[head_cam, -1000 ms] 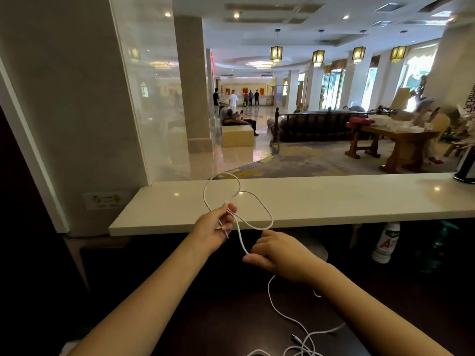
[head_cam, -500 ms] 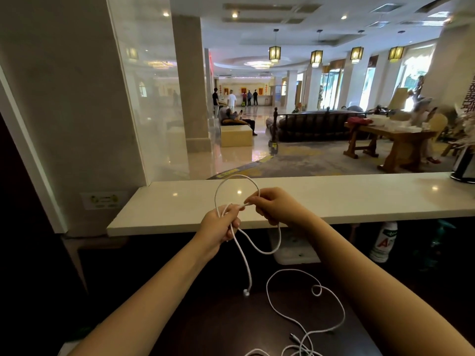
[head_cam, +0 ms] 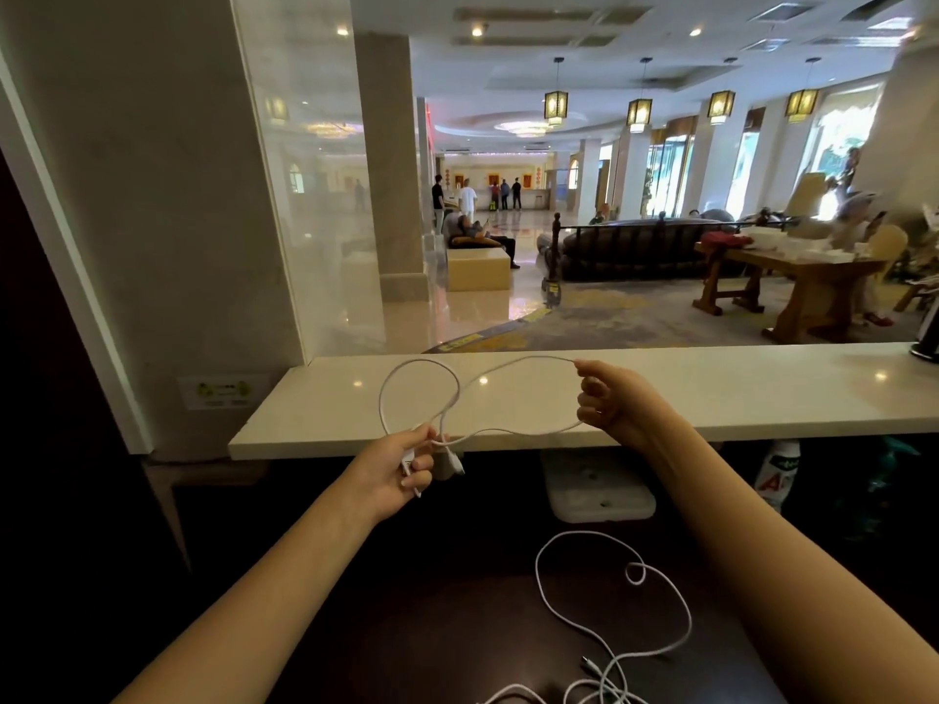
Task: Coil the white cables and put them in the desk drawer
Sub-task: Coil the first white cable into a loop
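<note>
1. White cable [head_cam: 382, 403] is held up in two loops between both hands
2. Its crossing strands are pinched by the curled fingers [head_cam: 421, 465] of the left hand [head_cam: 404, 472]
3. The far loop is pinched by the right hand [head_cam: 607, 398], fingers curled
4. A second white cable [head_cam: 537, 571] is seen loose on the desk [head_cam: 447, 632]

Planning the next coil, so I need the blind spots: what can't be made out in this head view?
Desk drawer: none shows in the head view; under the counter it is dark.
Loose cables on the desk: cut by the bottom edge, count unclear.
Held cable: its plugs are partly covered by the left hand.
Right hand: its own fingers hide the pinch.
</note>
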A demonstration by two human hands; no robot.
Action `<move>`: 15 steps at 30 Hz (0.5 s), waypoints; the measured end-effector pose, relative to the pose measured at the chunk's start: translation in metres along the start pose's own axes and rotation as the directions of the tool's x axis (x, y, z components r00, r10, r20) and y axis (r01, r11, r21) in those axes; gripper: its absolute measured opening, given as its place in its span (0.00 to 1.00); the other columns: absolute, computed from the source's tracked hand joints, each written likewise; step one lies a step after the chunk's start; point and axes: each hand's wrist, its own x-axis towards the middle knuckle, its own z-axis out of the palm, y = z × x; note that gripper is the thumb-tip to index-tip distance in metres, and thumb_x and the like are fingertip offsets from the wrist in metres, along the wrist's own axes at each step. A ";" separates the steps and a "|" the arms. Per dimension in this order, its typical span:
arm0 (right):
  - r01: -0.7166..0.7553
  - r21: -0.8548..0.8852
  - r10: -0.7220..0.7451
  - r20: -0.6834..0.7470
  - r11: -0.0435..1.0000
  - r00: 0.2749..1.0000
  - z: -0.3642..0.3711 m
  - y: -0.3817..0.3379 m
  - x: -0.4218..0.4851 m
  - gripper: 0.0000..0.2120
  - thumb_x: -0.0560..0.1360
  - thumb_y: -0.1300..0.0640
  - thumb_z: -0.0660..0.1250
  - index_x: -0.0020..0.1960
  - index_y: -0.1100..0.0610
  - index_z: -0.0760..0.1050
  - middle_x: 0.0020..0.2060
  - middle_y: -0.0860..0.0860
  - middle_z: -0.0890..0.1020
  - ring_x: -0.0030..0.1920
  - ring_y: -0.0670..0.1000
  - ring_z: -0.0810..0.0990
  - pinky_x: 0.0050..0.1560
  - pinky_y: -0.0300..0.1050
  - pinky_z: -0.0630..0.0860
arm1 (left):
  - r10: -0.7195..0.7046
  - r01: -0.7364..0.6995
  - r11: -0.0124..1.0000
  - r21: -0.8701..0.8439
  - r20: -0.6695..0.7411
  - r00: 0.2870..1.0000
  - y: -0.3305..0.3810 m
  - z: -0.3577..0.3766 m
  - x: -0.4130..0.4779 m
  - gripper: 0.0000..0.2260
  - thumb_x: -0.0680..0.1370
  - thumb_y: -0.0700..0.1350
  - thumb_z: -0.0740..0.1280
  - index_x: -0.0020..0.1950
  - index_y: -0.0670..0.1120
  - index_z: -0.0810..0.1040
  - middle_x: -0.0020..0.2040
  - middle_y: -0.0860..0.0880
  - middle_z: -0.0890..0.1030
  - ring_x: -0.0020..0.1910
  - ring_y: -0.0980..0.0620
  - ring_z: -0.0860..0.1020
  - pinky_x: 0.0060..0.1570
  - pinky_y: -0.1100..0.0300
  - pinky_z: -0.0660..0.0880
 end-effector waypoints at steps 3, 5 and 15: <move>0.033 -0.033 -0.034 -0.012 0.999 0.999 -0.004 -0.004 -0.004 0.11 0.74 0.56 0.67 0.36 0.56 0.69 0.23 0.48 0.62 0.21 0.45 0.59 0.20 0.36 0.62 | 0.010 -0.009 1.000 0.026 -0.065 0.998 -0.002 0.000 0.002 0.11 0.80 0.40 0.57 0.39 0.42 0.72 0.31 0.48 0.72 0.18 0.58 0.66 0.14 0.69 0.56; 0.074 0.043 -0.071 -0.066 0.996 0.995 -0.004 -0.007 -0.005 0.12 0.75 0.56 0.65 0.35 0.56 0.68 0.23 0.48 0.61 0.20 0.45 0.58 0.20 0.36 0.61 | 0.008 -0.006 0.999 0.035 -0.072 0.997 -0.003 0.001 0.003 0.11 0.80 0.40 0.57 0.39 0.42 0.72 0.33 0.48 0.69 0.18 0.58 0.66 0.14 0.69 0.56; 0.007 -0.349 -0.067 -0.162 0.937 0.985 0.003 -0.003 -0.005 0.10 0.79 0.61 0.55 0.53 0.64 0.73 0.31 0.55 0.77 0.18 0.45 0.66 0.19 0.37 0.68 | 0.030 -0.030 0.970 0.242 0.006 1.000 0.003 0.009 -0.002 0.09 0.79 0.41 0.59 0.44 0.39 0.76 0.36 0.47 0.69 0.19 0.59 0.63 0.15 0.69 0.54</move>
